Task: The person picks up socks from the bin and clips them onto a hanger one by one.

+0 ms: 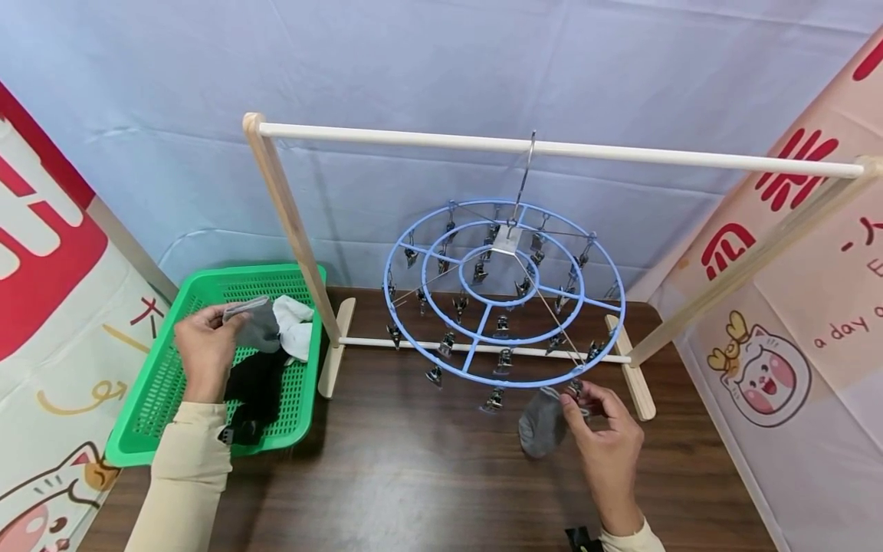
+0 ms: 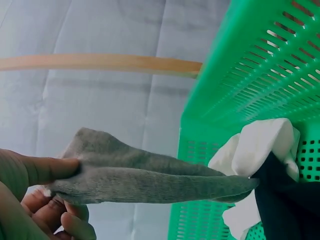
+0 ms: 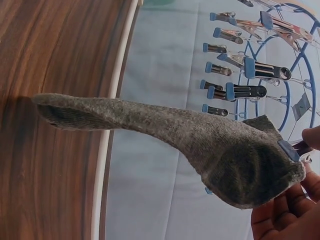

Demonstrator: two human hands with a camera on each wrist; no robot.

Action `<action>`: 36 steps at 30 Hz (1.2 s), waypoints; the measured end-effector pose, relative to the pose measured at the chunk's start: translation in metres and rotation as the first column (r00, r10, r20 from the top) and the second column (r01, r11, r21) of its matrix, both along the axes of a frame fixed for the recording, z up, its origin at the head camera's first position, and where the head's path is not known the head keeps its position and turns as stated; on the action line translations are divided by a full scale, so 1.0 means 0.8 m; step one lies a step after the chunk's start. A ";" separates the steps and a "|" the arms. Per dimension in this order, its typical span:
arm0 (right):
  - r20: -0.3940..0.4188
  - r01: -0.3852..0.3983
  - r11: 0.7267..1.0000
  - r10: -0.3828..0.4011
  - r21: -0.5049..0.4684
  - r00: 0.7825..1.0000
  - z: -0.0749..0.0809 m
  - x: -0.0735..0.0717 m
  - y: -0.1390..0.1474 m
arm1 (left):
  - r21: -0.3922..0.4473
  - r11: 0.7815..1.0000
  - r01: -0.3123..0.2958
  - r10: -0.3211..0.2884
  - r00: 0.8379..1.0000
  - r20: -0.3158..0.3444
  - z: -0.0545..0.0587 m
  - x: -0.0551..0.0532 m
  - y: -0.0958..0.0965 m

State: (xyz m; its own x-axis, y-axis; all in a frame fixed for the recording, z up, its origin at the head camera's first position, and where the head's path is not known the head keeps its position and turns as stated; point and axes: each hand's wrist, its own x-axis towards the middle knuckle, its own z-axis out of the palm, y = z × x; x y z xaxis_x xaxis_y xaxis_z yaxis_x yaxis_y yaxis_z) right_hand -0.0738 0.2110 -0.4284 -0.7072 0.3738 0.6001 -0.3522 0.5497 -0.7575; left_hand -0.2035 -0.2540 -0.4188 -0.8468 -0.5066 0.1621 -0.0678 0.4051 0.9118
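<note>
In the head view my left hand (image 1: 203,349) is above a green basket (image 1: 131,457), pinching a grey sock (image 1: 260,328) by one end between thumb and fingers. The left wrist view shows that sock (image 2: 145,185) stretching out flat from the fingertips. My right hand (image 1: 608,437) is at the front right of a blue round hanger (image 1: 479,339). Its thumb and fingers pinch a clip (image 3: 291,150) at the edge of a second grey sock (image 3: 195,132), which hangs down from there. Whether the clip's jaws bite the cloth is partly hidden by the fingers.
White socks (image 1: 295,337) and black socks (image 1: 255,391) lie in the basket. The hanger hooks over the white bar (image 1: 414,139) of a wooden stand, with several clips (image 1: 503,359) dangling from its rings. Brown tabletop (image 1: 400,468) extends in front.
</note>
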 end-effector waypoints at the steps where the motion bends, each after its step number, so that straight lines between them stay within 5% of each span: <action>1: 0.010 0.001 1.000 -0.001 0.001 1.000 0.005 0.002 -0.002 | 0.004 1.000 0.002 -0.002 1.000 -0.012 0.000 0.000 0.000; 3: 0.031 0.003 1.000 -0.003 -0.007 1.000 0.015 0.005 -0.006 | 0.004 1.000 0.001 -0.001 0.999 -0.043 -0.001 0.000 0.000; 10: 0.024 0.021 0.999 -0.020 -0.035 1.000 -0.024 -0.003 0.015 | -0.022 0.998 -0.053 0.049 0.986 -0.161 -0.003 0.000 0.002; 14: 0.019 0.028 0.999 -0.027 -0.037 0.999 -0.028 -0.004 0.018 | -0.013 0.998 -0.059 0.056 0.980 -0.193 -0.001 0.001 0.003; 31: -0.002 0.054 0.998 -0.055 -0.028 0.999 -0.026 -0.007 0.025 | -0.004 1.000 0.007 -0.008 0.976 -0.217 -0.010 0.008 0.002; 36: -0.002 0.060 0.998 -0.061 -0.025 0.998 -0.016 -0.002 0.020 | 0.019 0.998 0.056 -0.048 0.959 -0.280 -0.013 0.005 0.002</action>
State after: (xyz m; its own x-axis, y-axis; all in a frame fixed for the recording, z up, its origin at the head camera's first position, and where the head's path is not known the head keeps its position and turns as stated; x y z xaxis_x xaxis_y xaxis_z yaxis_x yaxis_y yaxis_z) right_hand -0.0757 0.2267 -0.4414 -0.6810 0.4305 0.5924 -0.3213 0.5514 -0.7699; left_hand -0.1992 -0.2525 -0.4294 -0.7951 -0.4701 0.3832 0.2115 0.3772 0.9017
